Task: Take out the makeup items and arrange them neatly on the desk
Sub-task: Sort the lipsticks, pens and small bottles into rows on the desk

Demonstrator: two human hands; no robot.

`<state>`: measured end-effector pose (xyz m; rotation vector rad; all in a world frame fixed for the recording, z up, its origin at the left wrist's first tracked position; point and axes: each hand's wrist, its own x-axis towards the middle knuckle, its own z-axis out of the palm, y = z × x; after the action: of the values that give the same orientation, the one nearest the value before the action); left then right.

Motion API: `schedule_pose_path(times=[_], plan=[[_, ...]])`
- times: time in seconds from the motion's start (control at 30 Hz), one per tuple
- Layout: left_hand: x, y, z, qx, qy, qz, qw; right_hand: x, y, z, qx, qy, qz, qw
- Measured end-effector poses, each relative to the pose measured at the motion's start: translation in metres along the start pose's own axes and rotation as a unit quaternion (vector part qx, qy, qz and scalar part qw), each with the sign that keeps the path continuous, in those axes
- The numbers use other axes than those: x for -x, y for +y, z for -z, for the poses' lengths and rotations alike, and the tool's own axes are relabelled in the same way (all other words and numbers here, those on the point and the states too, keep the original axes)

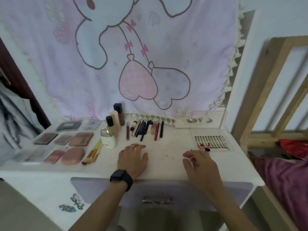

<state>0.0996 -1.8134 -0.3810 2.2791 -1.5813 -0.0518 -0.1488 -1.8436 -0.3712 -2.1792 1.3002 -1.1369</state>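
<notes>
Makeup lies in groups on the white desk (pixel 166 147). Several palettes (pixel 81 139) and pink compacts (pixel 73 156) fill the left side, with brushes (pixel 94 152) beside them. Bottles (pixel 115 122) stand at the back centre, next to a row of pencils and lipsticks (pixel 146 129). A false-lash tray (pixel 212 142) lies at the right, small red items (pixel 205 147) at its near edge. My left hand (pixel 133 160) rests flat on the desk with a black watch on its wrist. Over the desk near the lash tray, my right hand (pixel 199 161) has loosely bent fingers and holds nothing.
A pink cartoon cloth (pixel 133 55) hangs behind the desk. A lilac drawer front with a metal handle (pixel 157 200) sits below the desk edge. A wooden frame (pixel 270 90) stands at the right, above purple fabric (pixel 286 180). Small shiny clips (pixel 73 205) lie on the lower left ledge.
</notes>
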Motion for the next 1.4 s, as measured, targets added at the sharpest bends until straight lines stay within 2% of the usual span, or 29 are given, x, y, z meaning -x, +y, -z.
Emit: schedule_pose_path(times=[0.13, 0.2, 0.3, 0.5, 0.57, 0.7, 0.77, 0.9, 1.13, 1.23, 1.33, 1.4], plan=[[0.000, -0.047, -0.005, -0.022, -0.039, -0.012, 0.999, -0.034, -0.023, -0.037, 0.034, -0.070, 0.014, 0.997], [0.002, -0.060, -0.011, -0.014, -0.042, -0.024, 0.999, -0.058, -0.026, -0.056, 0.087, -0.122, 0.003, 0.989], [0.002, -0.059, -0.016, 0.017, -0.014, -0.011, 1.000, -0.091, -0.023, -0.081, 0.183, -0.214, -0.023, 0.959], [0.002, -0.062, -0.021, 0.036, -0.003, -0.018, 0.999, -0.123, -0.020, -0.103, 0.280, -0.288, -0.049, 0.914], [0.002, -0.061, -0.022, 0.043, 0.002, -0.021, 0.999, -0.122, -0.015, -0.101, 0.306, -0.266, -0.044, 0.913], [0.001, -0.061, -0.024, 0.044, 0.005, -0.022, 0.999, -0.119, -0.014, -0.096, 0.288, -0.161, -0.067, 0.942], [0.001, -0.061, -0.024, 0.043, 0.005, -0.024, 0.999, -0.120, -0.017, -0.095, 0.291, -0.134, -0.076, 0.944], [0.002, -0.060, -0.022, 0.043, 0.007, -0.028, 0.999, -0.125, -0.020, -0.094, 0.299, -0.124, -0.103, 0.941], [0.002, -0.060, -0.022, 0.046, 0.005, -0.026, 0.999, -0.130, -0.023, -0.084, 0.318, -0.159, -0.157, 0.921], [0.003, -0.061, -0.022, 0.047, -0.001, -0.025, 0.999, -0.116, -0.032, -0.075, 0.230, -0.154, -0.183, 0.943], [0.002, -0.059, -0.016, 0.058, -0.007, -0.020, 0.998, -0.079, -0.044, -0.075, 0.015, -0.158, -0.189, 0.969], [0.002, -0.059, -0.008, 0.133, -0.011, 0.009, 0.991, -0.048, -0.053, -0.080, -0.114, -0.182, -0.182, 0.960]])
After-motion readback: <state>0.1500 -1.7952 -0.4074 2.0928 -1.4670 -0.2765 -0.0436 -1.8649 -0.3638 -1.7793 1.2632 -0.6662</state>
